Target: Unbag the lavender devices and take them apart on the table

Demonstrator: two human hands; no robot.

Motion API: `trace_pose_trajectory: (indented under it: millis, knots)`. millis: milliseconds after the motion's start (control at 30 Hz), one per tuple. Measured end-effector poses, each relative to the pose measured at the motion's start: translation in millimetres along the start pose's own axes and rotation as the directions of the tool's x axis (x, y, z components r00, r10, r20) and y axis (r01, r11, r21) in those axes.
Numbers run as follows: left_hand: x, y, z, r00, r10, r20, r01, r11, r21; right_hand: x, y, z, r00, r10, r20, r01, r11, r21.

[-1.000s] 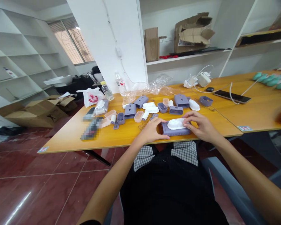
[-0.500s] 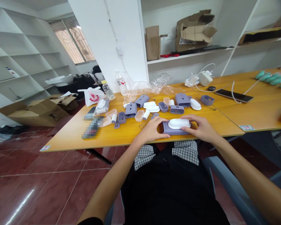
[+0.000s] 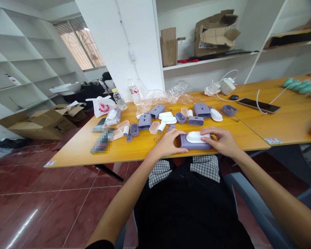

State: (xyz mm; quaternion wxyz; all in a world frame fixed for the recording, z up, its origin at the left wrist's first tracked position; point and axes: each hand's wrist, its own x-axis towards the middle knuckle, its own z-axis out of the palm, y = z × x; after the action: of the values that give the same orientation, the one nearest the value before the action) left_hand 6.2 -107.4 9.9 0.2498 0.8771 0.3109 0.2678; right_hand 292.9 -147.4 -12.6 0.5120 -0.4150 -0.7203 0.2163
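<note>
A purple-grey plastic housing lies on its side near the table's front edge. On top of it rests a white oval brush head, bristles facing up. My left hand grips the left end of the housing between thumb and fingers. My right hand pinches the right end of the brush head with its thumb and fingers. Just behind my hands lie metal springs, a white cylinder and two more white brush heads.
Other purple-grey housings, small purple cups and clear cups are spread across the table. A phone with a cable lies at right. Bottles and plastic wrap stand along the back.
My right fingers have shifted slightly on the brush head, more over its right end. My left hand and the housing stay in place.
</note>
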Motion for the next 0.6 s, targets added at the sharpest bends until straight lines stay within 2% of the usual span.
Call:
trace_pose_trajectory:
  millis: [200,400,600]
  knots:
    - [-0.5,0.1,0.1,1.0,0.011,-0.011,-0.011,1.0,0.003,0.8,0.7,-5.5,0.999,-0.002,0.032,0.004,0.998,-0.064]
    - [0.1,-0.5,0.4,1.0,0.02,-0.005,-0.02,1.0,0.002,2.5,-2.2,-14.9,0.995,-0.095,0.043,0.1,0.986,-0.135]
    - [0.8,-1.7,0.0,1.0,0.03,-0.001,-0.03,0.999,-0.01,5.9,-9.9,-11.3,0.984,-0.139,0.111,0.156,0.973,-0.168]
